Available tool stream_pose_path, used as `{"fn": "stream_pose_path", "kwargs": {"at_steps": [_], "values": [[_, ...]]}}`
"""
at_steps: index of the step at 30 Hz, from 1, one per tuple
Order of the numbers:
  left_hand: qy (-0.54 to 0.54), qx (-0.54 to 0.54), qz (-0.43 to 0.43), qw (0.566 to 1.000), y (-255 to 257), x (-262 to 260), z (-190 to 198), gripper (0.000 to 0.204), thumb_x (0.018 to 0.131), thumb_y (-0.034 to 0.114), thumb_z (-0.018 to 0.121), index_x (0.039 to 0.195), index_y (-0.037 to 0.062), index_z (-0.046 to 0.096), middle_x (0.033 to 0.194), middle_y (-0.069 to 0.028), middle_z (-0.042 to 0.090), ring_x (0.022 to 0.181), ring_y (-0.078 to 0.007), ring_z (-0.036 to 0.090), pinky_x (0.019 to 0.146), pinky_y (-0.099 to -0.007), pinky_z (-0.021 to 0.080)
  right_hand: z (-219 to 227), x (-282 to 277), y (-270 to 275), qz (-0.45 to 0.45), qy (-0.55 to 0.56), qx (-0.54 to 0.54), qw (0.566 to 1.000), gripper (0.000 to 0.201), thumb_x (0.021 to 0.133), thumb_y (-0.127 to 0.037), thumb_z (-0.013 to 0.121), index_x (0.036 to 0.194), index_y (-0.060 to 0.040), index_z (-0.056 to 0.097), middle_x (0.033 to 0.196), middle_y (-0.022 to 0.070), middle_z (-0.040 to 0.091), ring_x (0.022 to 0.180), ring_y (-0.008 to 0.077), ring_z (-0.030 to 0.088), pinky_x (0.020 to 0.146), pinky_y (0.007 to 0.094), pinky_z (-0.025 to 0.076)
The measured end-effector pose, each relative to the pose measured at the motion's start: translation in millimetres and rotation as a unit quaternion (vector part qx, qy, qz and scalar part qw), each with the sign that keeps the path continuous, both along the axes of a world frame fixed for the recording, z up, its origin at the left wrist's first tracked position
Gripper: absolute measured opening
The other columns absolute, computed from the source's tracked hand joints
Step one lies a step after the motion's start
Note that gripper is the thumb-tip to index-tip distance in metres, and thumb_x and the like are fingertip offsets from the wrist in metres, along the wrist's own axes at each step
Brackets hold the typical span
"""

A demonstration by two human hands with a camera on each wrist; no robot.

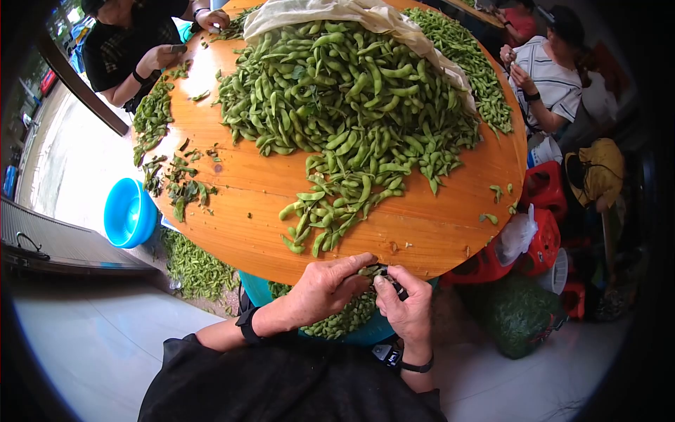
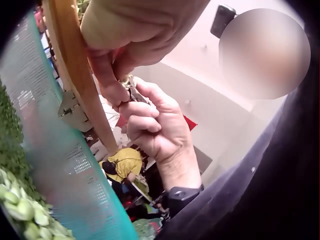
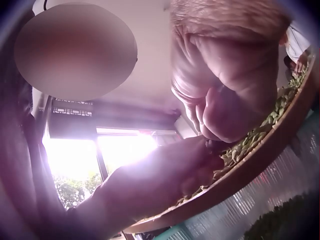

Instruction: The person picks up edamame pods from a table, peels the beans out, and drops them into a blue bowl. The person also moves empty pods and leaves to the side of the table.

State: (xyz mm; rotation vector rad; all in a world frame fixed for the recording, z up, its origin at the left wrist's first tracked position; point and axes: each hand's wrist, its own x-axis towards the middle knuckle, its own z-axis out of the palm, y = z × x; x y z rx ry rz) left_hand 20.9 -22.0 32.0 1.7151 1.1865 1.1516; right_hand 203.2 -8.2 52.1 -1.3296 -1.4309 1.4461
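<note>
Just past the near edge of the round wooden table (image 1: pixel 253 232), both hands meet in the head view. The left hand (image 1: pixel 323 285) pinches a green soybean pod (image 1: pixel 367 270) between thumb and fingers. Opposite it, the right hand (image 1: pixel 408 306) grips a small dark metal tool (image 2: pixel 137 96), its tip right at the pod; fingers hide most of the tool. Ahead, a large heap of soybean pods (image 1: pixel 337 91) covers the table, and a looser trail of pods (image 1: pixel 330 200) reaches toward the hands. Below them, a teal basket (image 1: pixel 256 288) under the table edge contains more pods.
A pale cloth (image 1: pixel 337 10) lies over the heap's far side. Leafy scraps (image 1: pixel 186 186) lie at the table's left. People sit at back left and right. Around the table are a blue basin (image 1: pixel 130 211), floor pods (image 1: pixel 193 264), red stools (image 1: pixel 541 239) and a green bag (image 1: pixel 517 313).
</note>
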Motion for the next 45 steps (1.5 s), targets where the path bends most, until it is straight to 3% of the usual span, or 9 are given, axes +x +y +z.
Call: {"fn": "stream_pose_path", "kwargs": {"at_steps": [4, 6, 19, 28, 32, 37, 40, 42, 45], "values": [[0.016, -0.028, -0.053, 0.998, -1.2, -2.4, -0.4, 0.031, 0.088, 0.005, 0.068, 0.113, 0.0033, 0.051, 0.087, -0.0186, 0.068, 0.075, -0.0378, 0.068, 0.060, -0.0423, 0.054, -1.6, 5.3, 4.1, 0.005, 0.041, -0.068, 0.997, 0.020, 0.089, -0.012, 0.072, 0.097, 0.0049, 0.066, 0.074, 0.0017, 0.058, 0.062, 0.0067, 0.054, 0.053, 0.0245, 0.043], [0.009, -0.032, -0.060, 0.998, -1.3, -3.1, 3.6, 0.029, 0.088, 0.005, 0.068, 0.111, 0.0038, 0.049, 0.084, -0.0180, 0.067, 0.074, -0.0380, 0.068, 0.059, -0.0431, 0.053, -5.6, 4.3, 5.9, 0.018, -0.038, 0.048, 0.998, 0.020, 0.090, -0.013, 0.073, 0.099, 0.0040, 0.067, 0.075, 0.0003, 0.058, 0.059, 0.0044, 0.051, 0.052, 0.0222, 0.041], [0.038, 0.003, -0.066, 0.997, 0.3, -0.6, -1.2, 0.020, 0.085, 0.009, 0.072, 0.094, 0.0058, 0.055, 0.075, -0.0102, 0.061, 0.065, -0.0321, 0.063, 0.053, -0.0391, 0.049, -1.1, -4.5, 0.8, 0.000, 0.007, 0.073, 0.997, 0.010, 0.093, -0.007, 0.066, 0.096, 0.0028, 0.065, 0.073, -0.0008, 0.056, 0.055, 0.0050, 0.051, 0.047, 0.0215, 0.039], [-0.030, 0.025, -0.037, 0.999, -3.2, 1.9, -8.3, 0.021, 0.085, 0.005, 0.072, 0.098, 0.0037, 0.056, 0.075, -0.0114, 0.058, 0.061, -0.0295, 0.060, 0.055, -0.0362, 0.047, -1.1, -7.5, 4.3, -0.038, 0.250, -0.160, 0.954, 0.014, 0.097, -0.010, 0.063, 0.096, 0.0031, 0.065, 0.069, -0.0007, 0.055, 0.051, 0.0031, 0.046, 0.041, 0.0192, 0.032], [-0.047, -0.017, -0.002, 0.999, -5.1, 3.6, 3.1, 0.020, 0.087, 0.003, 0.068, 0.101, 0.0023, 0.055, 0.072, -0.0112, 0.058, 0.058, -0.0267, 0.058, 0.056, -0.0356, 0.048, 5.0, -18.0, 0.2, -0.054, 0.144, -0.050, 0.987, 0.011, 0.095, -0.006, 0.064, 0.098, 0.0041, 0.065, 0.069, -0.0013, 0.054, 0.052, 0.0041, 0.047, 0.042, 0.0205, 0.035], [-0.068, -0.134, -0.178, 0.973, -6.5, -9.9, 15.1, 0.017, 0.089, 0.004, 0.055, 0.105, -0.0003, 0.054, 0.073, -0.0142, 0.062, 0.064, -0.0297, 0.064, 0.059, -0.0380, 0.049, 12.2, 10.2, -4.4, -0.007, -0.007, 0.070, 0.998, 0.007, 0.085, 0.003, 0.068, 0.087, 0.0062, 0.062, 0.070, 0.0030, 0.051, 0.052, 0.0071, 0.051, 0.044, 0.0235, 0.038], [0.112, -0.029, -0.260, 0.959, -18.3, -20.9, 16.4, 0.029, 0.091, 0.014, 0.063, 0.118, 0.0025, 0.061, 0.081, -0.0159, 0.067, 0.074, -0.0357, 0.067, 0.066, -0.0408, 0.054, 30.3, 80.6, -3.7, 0.086, -0.204, 0.126, 0.967, 0.013, 0.074, 0.001, 0.074, 0.084, 0.0048, 0.065, 0.062, 0.0070, 0.050, 0.049, 0.0129, 0.051, 0.047, 0.0279, 0.039], [0.124, -0.040, -0.246, 0.961, -18.5, -34.9, 28.3, 0.029, 0.089, 0.016, 0.068, 0.115, 0.0035, 0.064, 0.084, -0.0158, 0.068, 0.076, -0.0360, 0.067, 0.066, -0.0421, 0.055, 45.8, 118.5, -13.3, 0.076, -0.344, 0.075, 0.933, 0.029, 0.070, -0.007, 0.080, 0.093, 0.0052, 0.069, 0.067, 0.0146, 0.062, 0.053, 0.0189, 0.056, 0.052, 0.0325, 0.044], [0.188, 0.013, -0.005, 0.982, -14.5, -47.5, 23.6, 0.017, 0.084, 0.012, 0.073, 0.097, 0.0035, 0.066, 0.078, -0.0102, 0.062, 0.068, -0.0310, 0.065, 0.060, -0.0392, 0.053, 47.5, 139.4, -18.3, -0.054, -0.483, 0.040, 0.873, 0.030, 0.074, -0.007, 0.076, 0.098, 0.0070, 0.067, 0.071, 0.0202, 0.063, 0.059, 0.0254, 0.060, 0.059, 0.0352, 0.048]]}}
